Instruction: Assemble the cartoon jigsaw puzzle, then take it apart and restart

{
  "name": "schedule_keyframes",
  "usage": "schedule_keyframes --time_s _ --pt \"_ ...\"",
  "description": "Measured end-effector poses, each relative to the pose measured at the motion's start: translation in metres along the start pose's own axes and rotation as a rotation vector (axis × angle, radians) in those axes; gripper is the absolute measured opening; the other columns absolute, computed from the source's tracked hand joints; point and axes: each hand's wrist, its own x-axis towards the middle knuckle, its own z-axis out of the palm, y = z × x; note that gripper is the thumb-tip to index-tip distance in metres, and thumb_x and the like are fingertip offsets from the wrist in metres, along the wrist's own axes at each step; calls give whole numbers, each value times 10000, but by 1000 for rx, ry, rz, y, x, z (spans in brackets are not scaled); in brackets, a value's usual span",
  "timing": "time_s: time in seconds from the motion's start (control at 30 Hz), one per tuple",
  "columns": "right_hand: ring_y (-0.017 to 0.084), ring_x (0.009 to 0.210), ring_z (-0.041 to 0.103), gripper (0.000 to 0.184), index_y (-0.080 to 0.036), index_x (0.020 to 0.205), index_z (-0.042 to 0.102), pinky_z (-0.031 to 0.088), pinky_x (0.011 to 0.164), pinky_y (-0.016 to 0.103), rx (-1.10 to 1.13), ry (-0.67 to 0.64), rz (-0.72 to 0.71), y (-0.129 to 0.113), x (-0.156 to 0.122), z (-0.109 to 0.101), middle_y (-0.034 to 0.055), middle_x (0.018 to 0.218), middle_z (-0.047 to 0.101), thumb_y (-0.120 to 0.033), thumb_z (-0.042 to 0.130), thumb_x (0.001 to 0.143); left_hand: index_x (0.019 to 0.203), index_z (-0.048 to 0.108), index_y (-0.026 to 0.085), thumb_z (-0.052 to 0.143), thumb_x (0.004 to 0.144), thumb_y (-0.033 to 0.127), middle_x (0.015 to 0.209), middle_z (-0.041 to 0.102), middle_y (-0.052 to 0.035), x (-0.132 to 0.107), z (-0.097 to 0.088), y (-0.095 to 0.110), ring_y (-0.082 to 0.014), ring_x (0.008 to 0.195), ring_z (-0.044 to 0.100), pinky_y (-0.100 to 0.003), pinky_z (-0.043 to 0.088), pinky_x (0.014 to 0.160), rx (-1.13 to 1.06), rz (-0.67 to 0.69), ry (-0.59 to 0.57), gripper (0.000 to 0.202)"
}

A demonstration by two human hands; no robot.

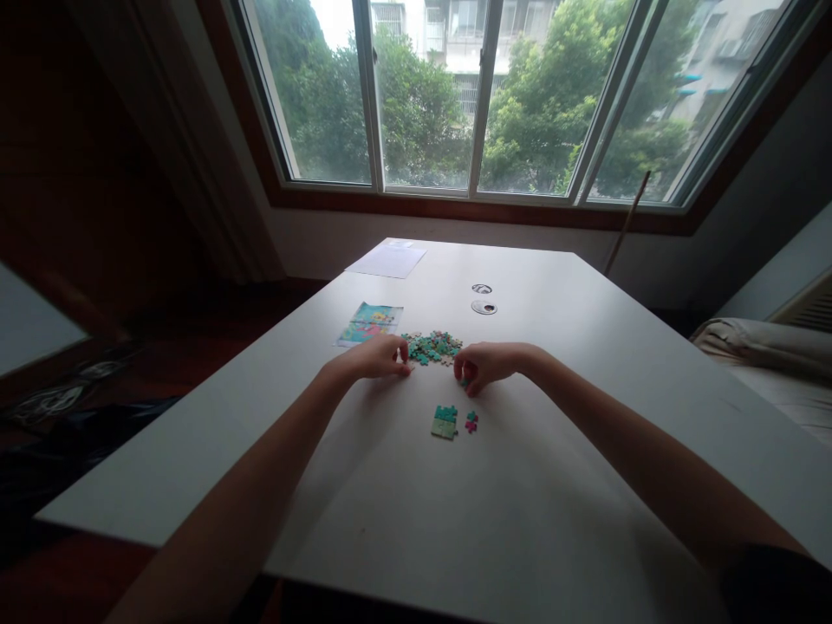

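And here at the white table, the heap of jigsaw pieces lies right between two busy hands! The left hand is at the heap's left edge, thumb and forefinger curled towards each other; whether they grip anything, one cannot tell. Across from it, the right hand has its fingers bunched, pinching a small green piece. For what looks like sifting, a light hold by the edges seems best, each piece laid flat and face up, the knobs unbent. Nearer the front lie a joined block and, just beside it, a pink-and-green cluster; forearms would do well to pass clear of both! Just behind the left hand, a printed picture; farther off, a white sheet and two round items, well out of the way
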Motion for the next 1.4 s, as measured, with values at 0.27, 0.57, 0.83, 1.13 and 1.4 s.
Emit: schedule_keyframes --time_s 0.27,0.57,0.83,1.13,1.4 --pt "104 581 504 219 -162 741 668 362 502 199 -130 -10 -23 -12 2 -9 -5 683 605 -204 725 534 1037 543 136 502 874 295 1019 564 -63 0 1 1 -173 853 572 -354 487 730 63 -1 -114 232" --pt "105 681 538 198 -144 866 625 381 595 198 -131 553 -58 -2 32 -12 47 840 626 -214 641 682 953 567 120 522 860 301 926 585 -44 1 -1 0 -161 806 576 -342 483 712 122 14 -119 208" --pt "121 596 523 210 -172 725 662 327 505 206 -261 408 -7 -9 21 -1 16 683 631 -345 691 609 818 600 119 580 802 289 809 609 -27 2 -5 1 -156 747 573 -296 448 678 130 34 48 171" --pt "110 585 529 130 -174 705 669 347 521 200 -222 389 -43 -5 21 1 3 672 642 -279 665 629 724 621 147 564 714 168 780 627 -60 -4 -6 9 -198 777 557 -259 376 677 173 92 183 62" --pt "106 588 539 167 -186 806 690 356 520 186 -294 400 -39 -10 16 3 12 693 652 -217 616 659 802 632 170 598 714 343 758 620 -25 -15 -14 25 -158 681 555 -226 377 598 137 131 -64 197"
